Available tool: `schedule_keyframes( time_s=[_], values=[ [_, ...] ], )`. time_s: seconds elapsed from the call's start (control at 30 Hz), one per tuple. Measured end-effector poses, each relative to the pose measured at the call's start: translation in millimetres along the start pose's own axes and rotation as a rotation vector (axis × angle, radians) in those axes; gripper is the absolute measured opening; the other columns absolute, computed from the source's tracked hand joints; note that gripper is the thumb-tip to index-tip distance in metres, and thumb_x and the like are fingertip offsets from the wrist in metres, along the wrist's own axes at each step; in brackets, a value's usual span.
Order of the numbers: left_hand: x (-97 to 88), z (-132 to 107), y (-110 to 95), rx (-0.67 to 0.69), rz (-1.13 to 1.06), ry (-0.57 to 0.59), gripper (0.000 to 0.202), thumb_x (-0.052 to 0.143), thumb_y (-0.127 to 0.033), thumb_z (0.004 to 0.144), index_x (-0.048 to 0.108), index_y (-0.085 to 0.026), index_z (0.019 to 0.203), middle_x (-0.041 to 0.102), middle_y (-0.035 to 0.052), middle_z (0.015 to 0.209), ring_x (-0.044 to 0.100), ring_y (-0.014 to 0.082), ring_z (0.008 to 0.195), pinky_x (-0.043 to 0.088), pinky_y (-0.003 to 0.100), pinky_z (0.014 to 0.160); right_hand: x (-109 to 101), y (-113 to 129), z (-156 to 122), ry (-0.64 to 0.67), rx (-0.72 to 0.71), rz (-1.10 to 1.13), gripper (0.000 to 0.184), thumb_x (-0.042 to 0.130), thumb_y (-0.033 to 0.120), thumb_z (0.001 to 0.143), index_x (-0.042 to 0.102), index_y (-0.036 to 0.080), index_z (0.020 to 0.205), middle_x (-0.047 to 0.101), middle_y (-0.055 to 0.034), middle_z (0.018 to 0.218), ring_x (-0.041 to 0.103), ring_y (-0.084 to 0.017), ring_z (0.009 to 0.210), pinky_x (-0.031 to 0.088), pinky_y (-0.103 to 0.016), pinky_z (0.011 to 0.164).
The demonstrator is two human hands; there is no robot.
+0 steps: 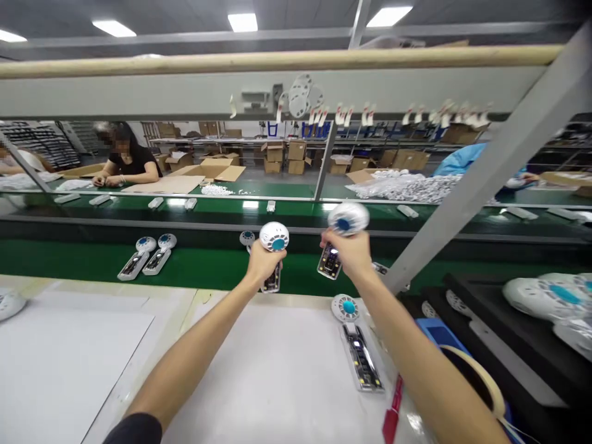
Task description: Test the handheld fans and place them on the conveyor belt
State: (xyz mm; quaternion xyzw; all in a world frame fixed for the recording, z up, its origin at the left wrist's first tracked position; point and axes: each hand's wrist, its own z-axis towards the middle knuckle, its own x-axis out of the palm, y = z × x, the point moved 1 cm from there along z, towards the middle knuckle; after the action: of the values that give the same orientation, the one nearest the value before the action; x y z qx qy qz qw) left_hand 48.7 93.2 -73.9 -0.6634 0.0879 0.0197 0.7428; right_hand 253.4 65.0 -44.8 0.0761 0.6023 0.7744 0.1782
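My left hand [263, 264] is wrapped round the neck of a white handheld fan [274, 237] with a vented round head and a teal centre. Its uncovered handle, circuit board showing, hangs below my fingers. In my right hand [354, 251] is a second handheld fan [329, 262], its head blurred by motion. Both are held over the green conveyor belt [203, 262]. A third fan [363, 357] lies face up on the white work surface [272, 370], its handle open and circuit board visible, below my right hand.
Two fans [160, 256] lie on the belt at left, another [247, 237] behind my left hand. A slanted metal post [485, 160] rises at right. A red pen-like tool [393, 410], tape roll [481, 376] and black trays [509, 351] sit by my right arm. People work across the line.
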Motion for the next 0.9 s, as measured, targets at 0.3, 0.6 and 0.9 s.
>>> schedule_keyframes(
  time_s=[0.3,0.6,0.9],
  values=[
    [45.0,66,79,-0.045,0.506,-0.029,0.037,0.064,-0.036,0.094,0.06,-0.016,0.125,0.062,0.0107,0.126,0.062,0.0245,0.111,0.054,0.047,0.094,34,-78,31,0.22,0.397,-0.693,0.029,0.065,0.035,0.096,0.065,0.014,0.115,0.067,-0.0075,0.114,0.067,-0.02,0.096,0.058,-0.038,0.082],
    [-19.8,77,91,-0.034,0.792,-0.199,0.044,0.063,-0.039,0.094,0.057,-0.018,0.132,0.05,0.0127,0.145,0.049,0.0314,0.132,0.042,0.057,0.109,-3,-79,50,0.224,0.361,-1.178,0.04,0.061,0.041,0.098,0.06,0.016,0.13,0.057,-0.0122,0.138,0.057,-0.028,0.124,0.047,-0.052,0.104],
    [-83.4,97,73,-0.403,0.528,-0.291,0.042,0.064,-0.036,0.094,0.057,-0.017,0.131,0.059,0.0118,0.131,0.062,0.0256,0.113,0.055,0.047,0.095,-44,-91,41,0.048,0.744,-1.271,0.042,0.065,0.032,0.096,0.057,0.017,0.134,0.052,-0.0125,0.143,0.052,-0.031,0.13,0.043,-0.057,0.108]
  ],
)
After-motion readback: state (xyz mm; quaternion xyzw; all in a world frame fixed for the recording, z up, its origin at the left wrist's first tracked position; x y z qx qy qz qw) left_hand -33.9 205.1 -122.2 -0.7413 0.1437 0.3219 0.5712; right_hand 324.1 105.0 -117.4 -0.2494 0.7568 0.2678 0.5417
